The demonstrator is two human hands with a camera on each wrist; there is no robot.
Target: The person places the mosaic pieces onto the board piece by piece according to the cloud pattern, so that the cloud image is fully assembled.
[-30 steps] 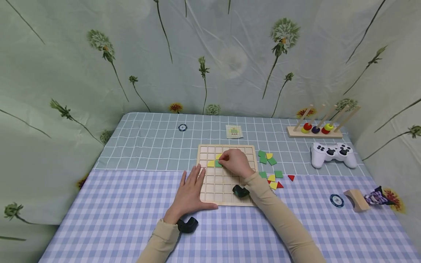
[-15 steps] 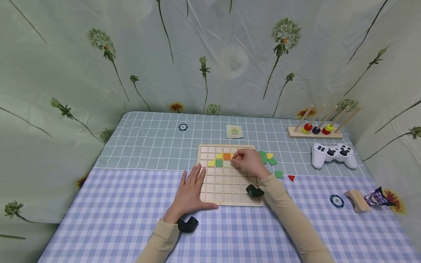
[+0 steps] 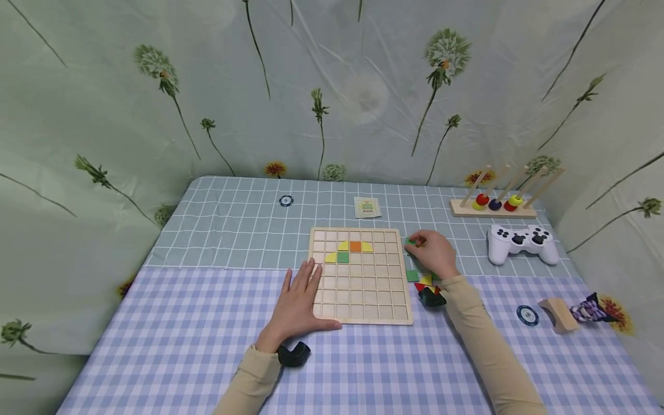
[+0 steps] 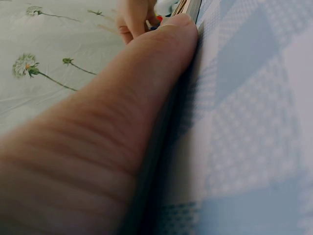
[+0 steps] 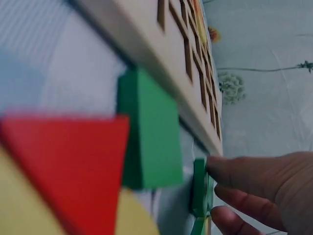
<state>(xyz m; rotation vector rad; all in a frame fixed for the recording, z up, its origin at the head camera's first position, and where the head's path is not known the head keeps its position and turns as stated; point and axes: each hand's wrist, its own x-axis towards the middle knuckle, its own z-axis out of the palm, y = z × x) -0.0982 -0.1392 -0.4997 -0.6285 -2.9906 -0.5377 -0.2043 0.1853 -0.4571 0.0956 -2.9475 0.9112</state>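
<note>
The right hand [image 3: 434, 253] has left the board [image 3: 360, 275] and now sits just off its right edge, among the loose tiles [image 3: 422, 280] lying there on the cloth [image 3: 207, 346]. A second ago it was over the board's upper rows; half a second ago it was drawing back from an orange tile [image 3: 355, 246], which now lies seated in the second row between two yellow pieces, with a green square [image 3: 343, 257] just below and to the left. So one more piece is in place, and the hand appears to be fetching another: the right wrist view shows its fingertips [image 5: 234, 171] pinching a green tile [image 5: 199, 188] that stands on edge beside the board's side. The left hand [image 3: 298, 300] has not moved; it lies flat and relaxed, fingers straight, on the board's near-left corner. Behind the board lies a small card [image 3: 367, 207] whose print is too small to read. No brand or writing can be read anywhere, not even on the white controller [image 3: 521, 243] well right of the board.
</note>
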